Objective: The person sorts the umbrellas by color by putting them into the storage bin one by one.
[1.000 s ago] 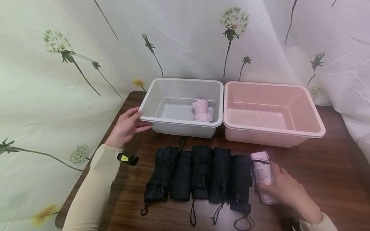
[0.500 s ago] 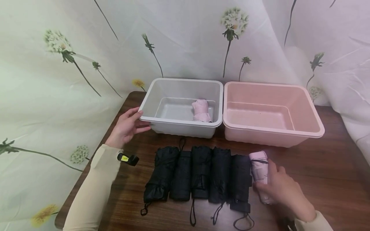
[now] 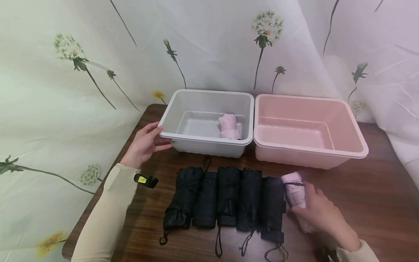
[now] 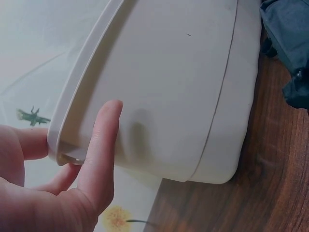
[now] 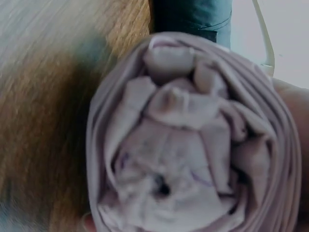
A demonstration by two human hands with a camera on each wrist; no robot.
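My right hand (image 3: 322,213) holds a pale pink folded umbrella (image 3: 294,189) at the right end of a row, thumb across it and fingers on its far side. The right wrist view looks onto the bunched fabric end of this pink umbrella (image 5: 178,130), which fills most of the frame. With my left hand (image 3: 144,142) I grip the near left corner of the grey bin (image 3: 209,145). In the left wrist view, one finger of the left hand (image 4: 77,193) lies along the bin's outer wall (image 4: 174,96), with others at the rim. Another pink umbrella (image 3: 229,126) lies inside the grey bin.
Several black folded umbrellas (image 3: 228,196) lie side by side before the bins, wrist loops trailing. A pink bin (image 3: 307,156) stands against the grey one's right side. Both rest on a dark wooden table (image 3: 370,196), with a dandelion-print cloth (image 3: 209,43) behind.
The pink umbrella's far end has swung slightly left, nearer the last black one, with my right hand shifting along with it. My left hand has stayed at the grey bin's corner.
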